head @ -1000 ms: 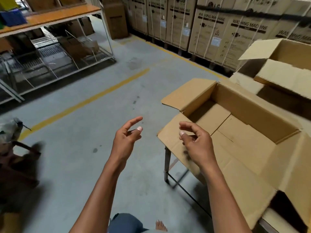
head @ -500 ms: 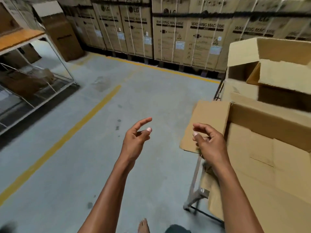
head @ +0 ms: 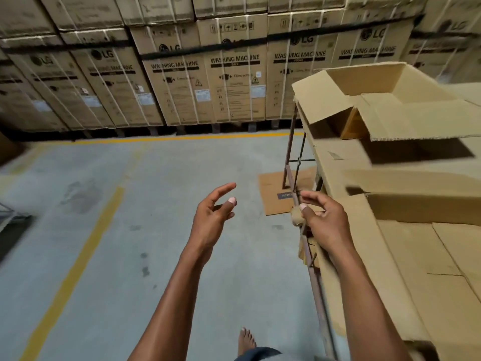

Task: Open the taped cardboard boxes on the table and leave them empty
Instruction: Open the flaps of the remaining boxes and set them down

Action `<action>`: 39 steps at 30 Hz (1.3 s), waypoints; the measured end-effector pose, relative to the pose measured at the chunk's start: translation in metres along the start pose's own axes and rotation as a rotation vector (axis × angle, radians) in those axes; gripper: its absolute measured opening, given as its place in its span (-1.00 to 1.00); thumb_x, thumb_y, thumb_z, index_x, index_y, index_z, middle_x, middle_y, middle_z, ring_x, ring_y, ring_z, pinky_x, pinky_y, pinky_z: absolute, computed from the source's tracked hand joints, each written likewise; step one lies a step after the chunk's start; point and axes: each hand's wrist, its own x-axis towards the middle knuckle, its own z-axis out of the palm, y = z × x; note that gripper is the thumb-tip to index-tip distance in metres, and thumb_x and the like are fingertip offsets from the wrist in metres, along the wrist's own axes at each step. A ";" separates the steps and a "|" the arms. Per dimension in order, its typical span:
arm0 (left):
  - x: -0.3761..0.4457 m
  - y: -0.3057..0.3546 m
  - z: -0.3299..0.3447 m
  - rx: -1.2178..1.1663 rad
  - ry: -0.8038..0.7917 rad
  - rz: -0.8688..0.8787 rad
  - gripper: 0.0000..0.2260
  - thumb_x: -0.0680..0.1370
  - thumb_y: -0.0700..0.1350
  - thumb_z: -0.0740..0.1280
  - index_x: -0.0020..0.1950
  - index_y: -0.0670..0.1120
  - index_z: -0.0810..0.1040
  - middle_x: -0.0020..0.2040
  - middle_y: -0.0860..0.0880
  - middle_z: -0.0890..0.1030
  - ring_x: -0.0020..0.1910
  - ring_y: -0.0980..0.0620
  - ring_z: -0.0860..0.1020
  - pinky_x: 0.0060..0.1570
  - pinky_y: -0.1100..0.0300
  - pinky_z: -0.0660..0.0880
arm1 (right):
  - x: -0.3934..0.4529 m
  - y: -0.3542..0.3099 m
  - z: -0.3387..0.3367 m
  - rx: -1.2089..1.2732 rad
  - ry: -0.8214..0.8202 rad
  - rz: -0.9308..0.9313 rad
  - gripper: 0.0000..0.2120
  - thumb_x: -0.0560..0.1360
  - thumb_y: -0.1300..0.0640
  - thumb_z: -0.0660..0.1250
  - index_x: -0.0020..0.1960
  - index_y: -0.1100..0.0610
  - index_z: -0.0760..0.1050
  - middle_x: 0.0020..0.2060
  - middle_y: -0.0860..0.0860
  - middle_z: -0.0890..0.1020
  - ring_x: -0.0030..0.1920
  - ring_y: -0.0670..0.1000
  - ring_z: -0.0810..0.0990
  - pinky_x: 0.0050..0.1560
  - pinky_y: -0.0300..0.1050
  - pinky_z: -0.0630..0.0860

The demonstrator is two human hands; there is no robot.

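Pinching a tape wad (head: 296, 217), right hand (head: 325, 220) hovers beside the open box (head: 416, 256).

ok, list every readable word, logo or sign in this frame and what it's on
"LG": logo on the stacked cartons along the back wall.
"WASHING MACHINE": printed across those same cartons.
Handling symbols, warning triangles and white stickers on the cartons: too small and blurred to read.
Dark label on the flat cardboard sheet on the floor: unreadable.
Open boxes on the table: no text visible.

Tan open boxes (head: 390, 105), grey floor (head: 161, 230) w/ yellow line (head: 78, 256).
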 end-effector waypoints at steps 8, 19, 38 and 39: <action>0.151 0.008 -0.035 0.013 -0.115 -0.048 -0.68 0.51 0.10 0.38 0.26 0.28 0.61 0.31 0.20 0.59 0.20 0.00 0.64 0.34 -0.18 0.49 | 0.107 -0.020 0.076 -0.072 0.056 0.062 -0.72 0.55 0.20 0.40 0.21 -0.06 0.61 0.11 -0.18 0.66 0.09 -0.13 0.62 0.06 -0.24 0.50; 0.404 0.022 -0.028 0.032 -0.466 0.021 -0.72 0.64 -0.04 0.34 0.29 0.28 0.59 0.35 0.18 0.55 0.26 0.08 0.59 0.33 -0.07 0.52 | 0.262 -0.041 0.136 -0.149 0.375 0.194 -0.69 0.56 0.19 0.37 0.25 -0.09 0.59 0.13 -0.17 0.64 0.19 -0.08 0.58 0.27 -0.03 0.51; 0.718 0.070 0.126 0.072 -1.000 0.103 -0.70 0.64 -0.11 0.35 0.32 0.19 0.59 0.19 0.25 0.59 0.22 0.09 0.60 0.05 0.38 0.56 | 0.503 -0.055 0.138 -0.064 0.902 0.216 -0.72 0.56 0.26 0.37 0.20 -0.01 0.63 0.07 -0.13 0.68 0.06 -0.32 0.59 0.04 -0.39 0.46; 0.736 0.073 0.133 0.081 -0.999 0.115 -0.70 0.64 -0.10 0.35 0.32 0.20 0.59 0.18 0.19 0.59 0.21 0.06 0.59 0.06 0.34 0.57 | 0.521 -0.056 0.136 -0.057 0.918 0.209 -0.73 0.56 0.26 0.37 0.19 -0.02 0.63 0.06 -0.14 0.68 0.05 -0.32 0.59 0.08 -0.34 0.49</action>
